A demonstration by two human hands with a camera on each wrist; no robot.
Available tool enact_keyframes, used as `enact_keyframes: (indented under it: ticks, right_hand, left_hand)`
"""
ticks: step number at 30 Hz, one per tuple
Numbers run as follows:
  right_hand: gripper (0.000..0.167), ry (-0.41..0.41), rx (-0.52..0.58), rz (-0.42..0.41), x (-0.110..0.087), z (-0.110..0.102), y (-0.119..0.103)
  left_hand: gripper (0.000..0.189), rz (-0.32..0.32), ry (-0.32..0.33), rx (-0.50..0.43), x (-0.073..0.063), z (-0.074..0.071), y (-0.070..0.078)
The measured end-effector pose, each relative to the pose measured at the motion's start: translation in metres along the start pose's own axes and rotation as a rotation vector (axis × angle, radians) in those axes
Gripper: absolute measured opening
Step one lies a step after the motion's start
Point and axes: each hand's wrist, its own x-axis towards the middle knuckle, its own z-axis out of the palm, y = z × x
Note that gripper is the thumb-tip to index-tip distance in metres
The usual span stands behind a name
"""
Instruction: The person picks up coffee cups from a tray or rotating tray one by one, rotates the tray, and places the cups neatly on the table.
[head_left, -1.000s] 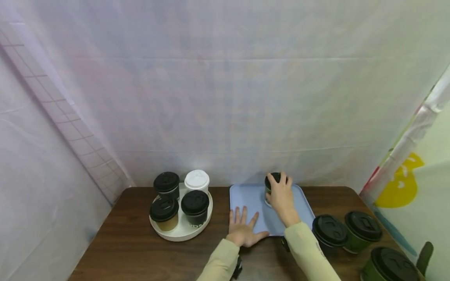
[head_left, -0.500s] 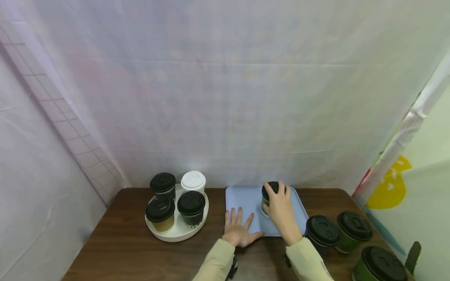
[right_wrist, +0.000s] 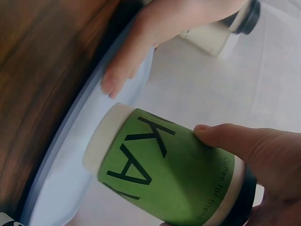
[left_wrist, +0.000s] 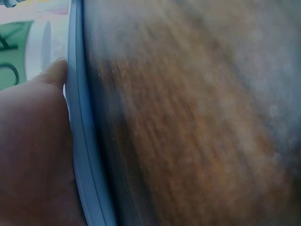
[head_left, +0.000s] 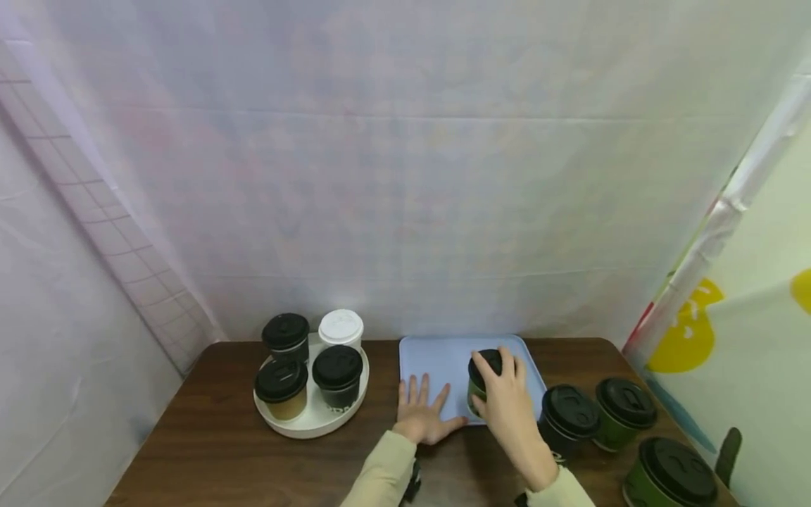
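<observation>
My right hand (head_left: 510,412) grips a paper coffee cup (right_wrist: 162,165) by its upper part, thumb on the green sleeve and fingers around the black lid. The cup is upright at the front right part of a light blue tray (head_left: 437,352); whether its base touches the tray I cannot tell. Over the tray's front left edge lies my left hand (head_left: 423,420), its fingers spread and straight. In the left wrist view that hand's thumb side runs along the tray rim (left_wrist: 80,117), with the cup's green sleeve (left_wrist: 14,56) at upper left.
To the left, a round white tray (head_left: 310,426) bears several lidded cups, one with a white lid (head_left: 341,326). Right of the blue tray stand a black cup (head_left: 570,415) and two green cups, one farther back (head_left: 624,415), one nearer (head_left: 670,472). A fabric wall (head_left: 405,211) rises behind the table.
My right hand has drawn the cup from the back of the blue tray toward its front edge. The left hand stays in place on the tray. The head view has turned slightly right.
</observation>
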Motion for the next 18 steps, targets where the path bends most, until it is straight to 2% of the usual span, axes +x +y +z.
enact_keyframes:
  ticks: [7, 11, 18]
  right_hand:
    - [0.076, -0.030, -0.019, 0.027, -0.020, -0.019, -0.006]
    - [0.077, -0.046, -0.015, 0.051, -0.031, -0.028, -0.006]
    - [0.077, -0.109, -0.003, 0.105, -0.042, -0.044, -0.001]
  left_hand:
    - [0.086, 0.000, -0.004, 0.006, 0.002, 0.000, -0.002]
    - [0.085, 0.001, -0.016, -0.017, -0.004, -0.003, 0.000]
    - [0.083, 0.008, 0.006, -0.019, -0.016, -0.017, 0.004]
